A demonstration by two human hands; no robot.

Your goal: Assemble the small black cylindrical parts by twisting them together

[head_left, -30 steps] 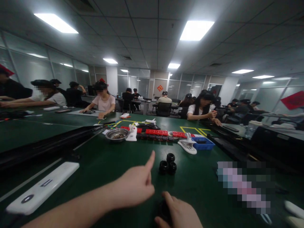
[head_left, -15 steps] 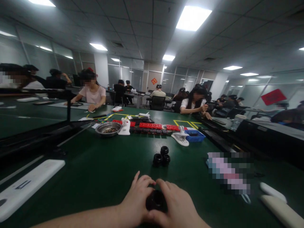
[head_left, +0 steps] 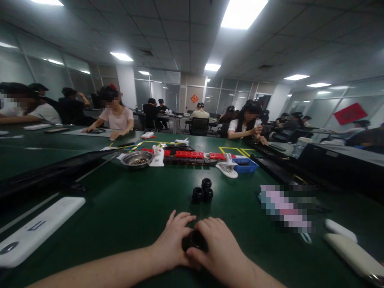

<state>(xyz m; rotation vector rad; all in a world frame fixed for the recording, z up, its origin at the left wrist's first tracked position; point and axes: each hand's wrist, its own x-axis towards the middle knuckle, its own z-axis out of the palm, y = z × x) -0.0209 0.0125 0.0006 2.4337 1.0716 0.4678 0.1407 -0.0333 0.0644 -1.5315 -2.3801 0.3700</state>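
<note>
Here, low in the head view, the left hand [head_left: 174, 240] and the right hand [head_left: 220, 250] meet over a small black round part [head_left: 194, 241] on the green table [head_left: 120, 208]. Both sets of fingers curl around it, the fingertips of each hand touching its sides, so the part is grasped between the two hands with only its dark top showing in the gap.

Just beyond the hands, three more black round parts [head_left: 203, 191] sit clustered together, touching one another. Farther back lie a metal bowl [head_left: 136, 159], a row of red blocks [head_left: 189, 154], a blue tray [head_left: 245, 165] and a white clip-like tool [head_left: 227, 168]. A long white device [head_left: 36, 231] lies at the left edge; its dark marks are too blurred to read. A red sign [head_left: 194, 98] on the far wall bears a character I cannot make out.
</note>
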